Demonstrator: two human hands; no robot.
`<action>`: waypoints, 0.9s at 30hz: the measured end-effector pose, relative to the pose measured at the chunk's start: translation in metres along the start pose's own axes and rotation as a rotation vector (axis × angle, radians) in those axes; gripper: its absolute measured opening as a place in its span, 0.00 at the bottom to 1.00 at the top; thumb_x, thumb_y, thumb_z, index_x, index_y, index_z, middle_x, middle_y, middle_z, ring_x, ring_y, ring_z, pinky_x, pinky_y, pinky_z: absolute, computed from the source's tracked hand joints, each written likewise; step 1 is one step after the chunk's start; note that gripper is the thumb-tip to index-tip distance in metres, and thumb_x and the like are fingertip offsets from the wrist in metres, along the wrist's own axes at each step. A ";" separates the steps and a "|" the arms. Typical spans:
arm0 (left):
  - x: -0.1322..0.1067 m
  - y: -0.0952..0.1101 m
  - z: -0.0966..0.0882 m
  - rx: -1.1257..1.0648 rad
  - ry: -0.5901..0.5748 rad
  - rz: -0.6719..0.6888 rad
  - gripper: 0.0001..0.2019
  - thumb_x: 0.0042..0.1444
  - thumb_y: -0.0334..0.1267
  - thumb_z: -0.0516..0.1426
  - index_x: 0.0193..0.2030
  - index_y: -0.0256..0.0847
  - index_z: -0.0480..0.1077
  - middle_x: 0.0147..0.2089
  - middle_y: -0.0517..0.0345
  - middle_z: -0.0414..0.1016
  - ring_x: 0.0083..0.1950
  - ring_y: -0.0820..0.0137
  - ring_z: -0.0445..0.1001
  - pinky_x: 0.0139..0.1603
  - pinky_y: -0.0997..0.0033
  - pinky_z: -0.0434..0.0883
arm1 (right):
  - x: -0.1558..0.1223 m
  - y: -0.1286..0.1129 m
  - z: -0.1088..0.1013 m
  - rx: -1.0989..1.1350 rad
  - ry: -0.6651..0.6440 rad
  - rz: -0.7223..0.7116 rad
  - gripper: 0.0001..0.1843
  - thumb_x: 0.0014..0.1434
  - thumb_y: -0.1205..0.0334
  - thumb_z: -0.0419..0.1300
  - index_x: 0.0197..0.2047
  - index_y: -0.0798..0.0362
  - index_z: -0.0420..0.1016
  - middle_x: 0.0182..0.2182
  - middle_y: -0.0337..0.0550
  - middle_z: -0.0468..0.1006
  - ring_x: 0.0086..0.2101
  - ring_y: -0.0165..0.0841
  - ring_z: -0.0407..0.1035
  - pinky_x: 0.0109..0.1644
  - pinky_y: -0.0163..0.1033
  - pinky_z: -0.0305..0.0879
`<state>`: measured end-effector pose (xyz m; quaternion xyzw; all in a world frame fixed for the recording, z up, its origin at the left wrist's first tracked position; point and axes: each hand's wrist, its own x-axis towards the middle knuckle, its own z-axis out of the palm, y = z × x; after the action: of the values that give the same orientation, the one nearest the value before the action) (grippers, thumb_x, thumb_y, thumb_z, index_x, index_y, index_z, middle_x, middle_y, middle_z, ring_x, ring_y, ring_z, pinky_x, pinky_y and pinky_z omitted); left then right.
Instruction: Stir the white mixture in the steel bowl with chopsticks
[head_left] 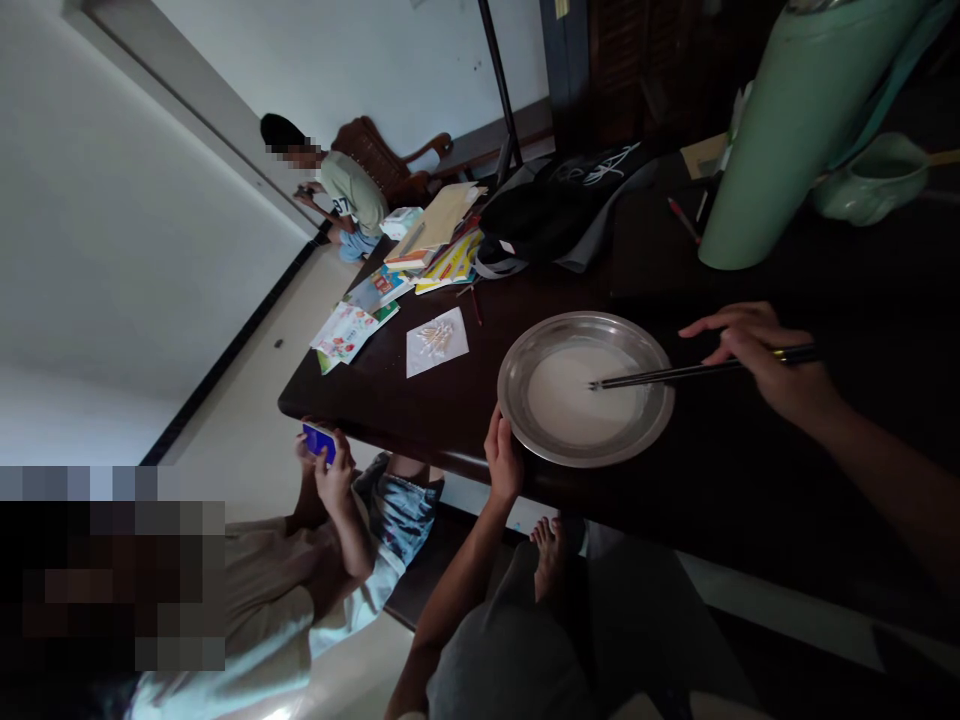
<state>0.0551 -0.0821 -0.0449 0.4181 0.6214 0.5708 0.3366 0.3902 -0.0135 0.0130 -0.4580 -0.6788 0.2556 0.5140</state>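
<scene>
A round metal bowl [585,328] stands on the dark table, with a milky white liquid or paste [566,415] across its bottom. My left hand [504,460] steadies it at the near left rim, the fingers curled against its outer side. From the right, my right hand [772,360] grips a pair of dark chopsticks [675,374], index finger stretched forward. Their tips dip into the white contents near the middle of the bowl. Behind the bowl, cotton swabs [436,338] lie heaped on a white paper sheet [417,362].
A tall green bottle [787,140] and a green cup [874,180] stand at the back right. Books [442,225] and a black bag [540,215] lie behind the bowl. One person with a phone [319,442] sits at the left; another person [356,190] sits farther back.
</scene>
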 end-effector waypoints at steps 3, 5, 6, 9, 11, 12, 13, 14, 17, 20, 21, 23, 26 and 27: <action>0.000 0.000 0.000 0.003 -0.006 0.012 0.33 0.59 0.64 0.56 0.56 0.37 0.79 0.59 0.43 0.81 0.66 0.52 0.74 0.70 0.57 0.66 | -0.002 -0.001 0.000 0.083 -0.068 0.000 0.27 0.69 0.48 0.54 0.20 0.45 0.76 0.40 0.47 0.86 0.50 0.48 0.70 0.59 0.60 0.65; 0.000 0.001 0.000 0.007 -0.008 0.019 0.33 0.59 0.65 0.56 0.56 0.37 0.79 0.59 0.43 0.81 0.66 0.52 0.74 0.70 0.57 0.66 | -0.004 -0.002 0.005 0.072 -0.159 -0.016 0.24 0.67 0.47 0.56 0.23 0.44 0.80 0.42 0.45 0.87 0.51 0.48 0.70 0.59 0.61 0.65; -0.001 0.002 0.001 0.003 -0.010 0.021 0.33 0.60 0.65 0.56 0.56 0.37 0.80 0.59 0.43 0.81 0.66 0.52 0.74 0.70 0.57 0.65 | -0.004 -0.002 0.008 0.050 -0.190 -0.023 0.21 0.66 0.46 0.58 0.25 0.43 0.81 0.44 0.44 0.86 0.51 0.48 0.70 0.59 0.61 0.65; -0.001 0.004 0.001 -0.002 -0.020 0.025 0.33 0.60 0.65 0.55 0.56 0.37 0.79 0.60 0.44 0.81 0.67 0.52 0.73 0.70 0.56 0.65 | -0.003 -0.002 0.009 -0.032 -0.193 -0.047 0.15 0.64 0.47 0.60 0.30 0.41 0.83 0.46 0.43 0.86 0.51 0.47 0.70 0.59 0.61 0.65; -0.001 0.005 0.001 0.014 -0.022 0.035 0.34 0.61 0.64 0.55 0.57 0.37 0.79 0.59 0.43 0.81 0.67 0.52 0.73 0.70 0.56 0.65 | -0.001 -0.001 0.005 -0.045 -0.129 -0.046 0.17 0.66 0.50 0.59 0.29 0.43 0.83 0.46 0.44 0.86 0.51 0.47 0.70 0.59 0.60 0.65; -0.001 0.005 0.001 0.023 -0.019 0.037 0.34 0.61 0.65 0.56 0.58 0.36 0.79 0.59 0.42 0.81 0.66 0.52 0.74 0.70 0.56 0.65 | 0.000 -0.001 0.002 -0.033 -0.091 -0.043 0.20 0.67 0.51 0.57 0.27 0.44 0.82 0.45 0.45 0.86 0.51 0.46 0.70 0.59 0.59 0.65; -0.001 0.005 0.001 0.028 -0.012 0.036 0.34 0.60 0.65 0.56 0.58 0.36 0.79 0.59 0.42 0.81 0.66 0.52 0.74 0.70 0.56 0.65 | 0.001 -0.001 -0.001 -0.009 -0.062 -0.040 0.23 0.68 0.50 0.55 0.25 0.45 0.80 0.43 0.46 0.86 0.50 0.46 0.70 0.59 0.58 0.65; -0.001 0.005 0.001 0.029 -0.006 0.034 0.34 0.60 0.65 0.56 0.57 0.37 0.79 0.59 0.43 0.81 0.66 0.52 0.74 0.70 0.56 0.65 | 0.001 0.000 -0.003 0.021 -0.047 -0.037 0.25 0.69 0.50 0.54 0.23 0.45 0.79 0.42 0.47 0.86 0.50 0.46 0.70 0.58 0.58 0.65; -0.001 0.004 0.001 0.028 -0.003 0.029 0.33 0.60 0.65 0.56 0.56 0.38 0.79 0.58 0.44 0.81 0.66 0.52 0.74 0.70 0.57 0.66 | -0.001 0.000 -0.001 0.074 -0.110 -0.035 0.26 0.68 0.46 0.54 0.22 0.45 0.79 0.41 0.46 0.87 0.50 0.47 0.70 0.58 0.59 0.65; -0.001 0.002 0.001 0.008 -0.019 0.033 0.33 0.61 0.65 0.55 0.57 0.38 0.79 0.59 0.44 0.81 0.67 0.52 0.73 0.70 0.56 0.65 | -0.005 -0.001 0.008 0.023 -0.215 -0.056 0.19 0.65 0.45 0.59 0.28 0.41 0.83 0.44 0.42 0.86 0.51 0.46 0.70 0.58 0.59 0.67; -0.001 0.002 0.001 0.001 -0.022 0.031 0.33 0.61 0.65 0.55 0.57 0.38 0.79 0.60 0.44 0.81 0.67 0.52 0.73 0.70 0.56 0.65 | -0.006 -0.002 0.011 -0.007 -0.225 -0.064 0.17 0.65 0.46 0.60 0.30 0.40 0.84 0.45 0.40 0.86 0.51 0.46 0.70 0.58 0.59 0.67; -0.001 0.004 0.000 0.002 -0.018 0.024 0.33 0.61 0.64 0.55 0.57 0.38 0.79 0.60 0.44 0.80 0.68 0.52 0.72 0.71 0.56 0.64 | -0.005 -0.004 0.011 -0.057 -0.192 -0.070 0.15 0.64 0.47 0.61 0.31 0.40 0.84 0.46 0.39 0.86 0.50 0.45 0.70 0.58 0.59 0.67; -0.002 0.007 0.000 0.032 -0.008 0.018 0.32 0.61 0.63 0.56 0.57 0.38 0.79 0.61 0.44 0.80 0.69 0.52 0.71 0.72 0.57 0.63 | -0.001 -0.007 0.003 -0.060 -0.061 -0.031 0.20 0.67 0.47 0.57 0.27 0.44 0.82 0.43 0.45 0.86 0.50 0.46 0.69 0.59 0.59 0.65; -0.002 0.009 -0.001 0.037 -0.005 0.017 0.32 0.61 0.63 0.56 0.57 0.38 0.79 0.61 0.44 0.80 0.69 0.52 0.71 0.72 0.57 0.63 | 0.000 -0.008 0.000 -0.035 -0.021 -0.015 0.23 0.68 0.47 0.55 0.25 0.45 0.80 0.42 0.47 0.86 0.50 0.47 0.69 0.59 0.60 0.65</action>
<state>0.0565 -0.0840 -0.0365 0.4309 0.6274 0.5609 0.3257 0.3872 -0.0170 0.0193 -0.4592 -0.6918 0.2445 0.5007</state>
